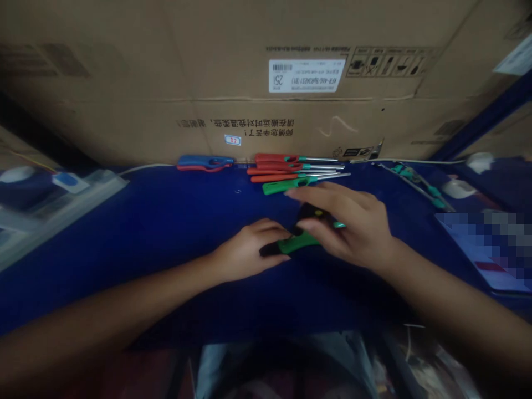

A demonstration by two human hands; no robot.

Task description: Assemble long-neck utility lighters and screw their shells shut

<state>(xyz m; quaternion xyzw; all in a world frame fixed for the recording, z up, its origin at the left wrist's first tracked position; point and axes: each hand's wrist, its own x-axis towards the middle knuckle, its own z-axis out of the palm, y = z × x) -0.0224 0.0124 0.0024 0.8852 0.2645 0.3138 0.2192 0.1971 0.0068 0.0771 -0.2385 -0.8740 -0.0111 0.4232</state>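
Observation:
Above the blue tabletop, both hands meet at a green long-nose lighter (301, 241) that lies roughly level. My left hand (249, 252) is closed around its left end, where a black part (269, 249) shows between thumb and fingers. My right hand (353, 219) is closed over its other end, and a teal tip pokes out by the fingers. A black piece with a yellow spot (310, 212) sits under the right fingers; its kind is unclear. Just behind the right hand lies another green lighter (276, 188), beside several red lighters (276, 158) with metal nozzles.
A cardboard box (224, 72) walls off the back of the blue table (166, 210). Blue and red handle shells (203, 162) lie against it. Metal tubes with teal parts (415, 180) are at right. A clear plastic bag (83, 210) is at left, a pixelated flat object (490, 255) at right.

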